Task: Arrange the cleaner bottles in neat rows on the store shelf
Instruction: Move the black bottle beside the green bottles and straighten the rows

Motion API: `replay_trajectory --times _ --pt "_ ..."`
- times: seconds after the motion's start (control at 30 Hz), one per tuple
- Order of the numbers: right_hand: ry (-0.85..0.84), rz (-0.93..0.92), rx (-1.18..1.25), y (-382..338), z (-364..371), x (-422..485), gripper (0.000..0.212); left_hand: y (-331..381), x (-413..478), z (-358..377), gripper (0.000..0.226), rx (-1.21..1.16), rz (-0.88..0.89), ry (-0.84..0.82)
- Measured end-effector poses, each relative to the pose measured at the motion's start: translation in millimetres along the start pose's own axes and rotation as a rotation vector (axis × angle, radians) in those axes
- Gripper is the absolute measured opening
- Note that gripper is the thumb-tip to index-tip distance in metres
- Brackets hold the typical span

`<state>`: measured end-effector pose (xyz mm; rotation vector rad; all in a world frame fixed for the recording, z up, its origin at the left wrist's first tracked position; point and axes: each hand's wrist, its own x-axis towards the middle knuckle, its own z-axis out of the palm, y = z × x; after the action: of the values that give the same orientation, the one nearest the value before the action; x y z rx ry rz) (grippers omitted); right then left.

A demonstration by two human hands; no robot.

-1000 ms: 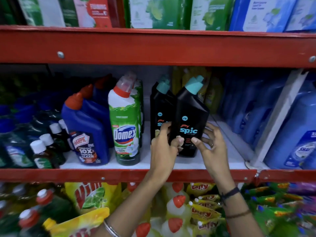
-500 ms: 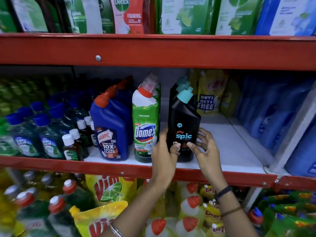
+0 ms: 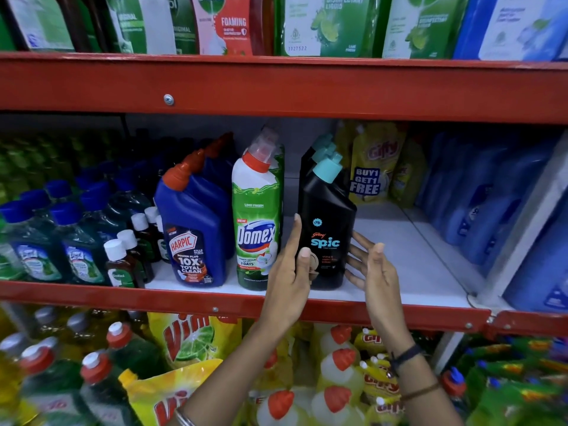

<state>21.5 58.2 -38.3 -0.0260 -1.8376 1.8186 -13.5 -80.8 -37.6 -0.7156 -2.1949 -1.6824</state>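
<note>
A black Spic bottle with a teal cap stands upright at the front of the white shelf board, heading a row of like black bottles behind it. My left hand lies flat against its left side, fingers straight, thumb resting on the lower front. To the bottle's right, my right hand is spread with its palm toward the bottle; only the fingertips are near it. A green Domex bottle and a blue Harpic bottle front their own rows to the left.
Yellow pouches lean at the back right. Blue bottles fill the bay past a white divider. Small brown bottles and blue-capped green ones stand at the left. A red beam runs overhead.
Both hands gripped the black bottle and slid it left into line before its row. Now the fingers have loosened and spread away from it.
</note>
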Motion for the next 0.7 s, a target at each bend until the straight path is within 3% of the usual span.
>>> replay_trajectory --times 0.4,0.47,0.6,0.7 --pt "-0.013 -0.016 -0.031 -1.8 2.5 -7.0 0.071 7.9 -5.9 -10.9 0.053 -0.059 -0.027 -0.036" --pt "0.024 -0.037 -0.06 -0.9 6.5 -11.1 0.061 11.5 -10.9 -13.7 0.045 -0.093 -0.028 -0.04" --pt "0.248 -0.265 -0.088 -6.1 31.8 -33.6 0.049 13.0 -24.5 -27.7 0.039 -0.124 0.056 0.122" --pt "0.172 -0.38 -0.081 -9.6 61.7 -49.8 0.051 10.7 -27.5 -44.9 0.039 -0.141 0.125 0.341"
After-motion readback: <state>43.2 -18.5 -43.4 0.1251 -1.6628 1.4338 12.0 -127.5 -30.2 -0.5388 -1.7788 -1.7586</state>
